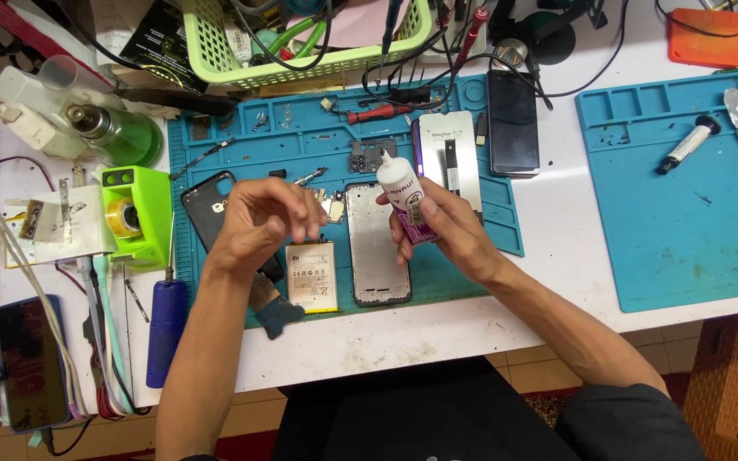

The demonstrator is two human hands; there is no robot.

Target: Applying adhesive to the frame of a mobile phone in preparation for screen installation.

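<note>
1. My right hand [450, 230] wraps the white glue bottle [405, 198], nozzle up, over the phone frame [376, 245].
2. My left hand [262, 218] hovers w/ fingers loosely curled, holding nothing I can see, above the battery [312, 277] on the blue mat [318, 137].

Free room and obstacles, as I read them from the head view. Bare worktop [557, 213] runs as a clear lane between the left mat [215, 145] and the right mat [694, 213], whose middle lies open. My left hand [262, 222] hovers over the battery [312, 276]; my right hand [437, 226], its grip around a glue bottle [403, 192], hangs above the phone frame [376, 243]. The green tape dispenser [134, 213] and blue screwdriver [166, 329] block the left edge; the basket [301, 43] and cables [437, 64] crowd the far side.
</note>
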